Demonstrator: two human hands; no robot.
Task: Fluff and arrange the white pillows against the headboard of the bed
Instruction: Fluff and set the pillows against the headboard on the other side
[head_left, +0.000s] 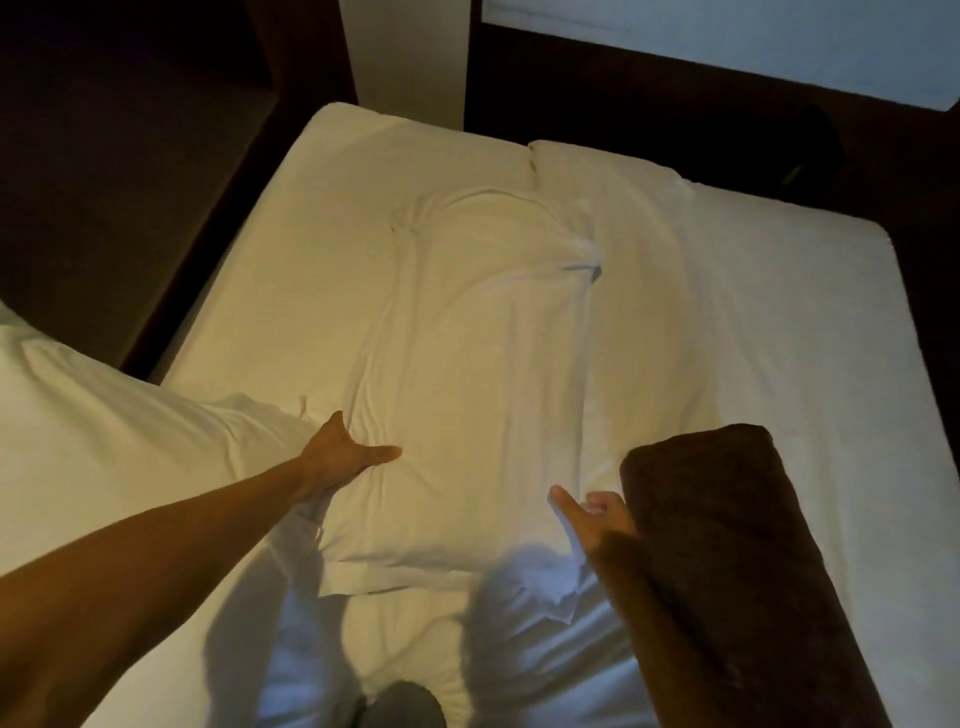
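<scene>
A crumpled white pillow (467, 374) lies lengthwise in the middle of the bed (779, 322). My left hand (345, 457) grips its near left edge, thumb on top and fingers tucked under. At the near right corner, my right hand (592, 514) pinches the pillowcase fabric, thumb stretched out and fingers curled. Two flatter white pillows (415, 156) (608, 176) lie side by side at the far end, below the dark headboard (649, 98). Another white pillow (104, 426) bulges at the left, touching my left forearm.
A dark brown bolster cushion (727, 545) lies on the bed just right of my right forearm. Dark floor (130, 208) runs along the bed's left side. A white wall strip (405, 52) stands behind the bed's far left corner. A knee (405, 706) shows at the bottom edge.
</scene>
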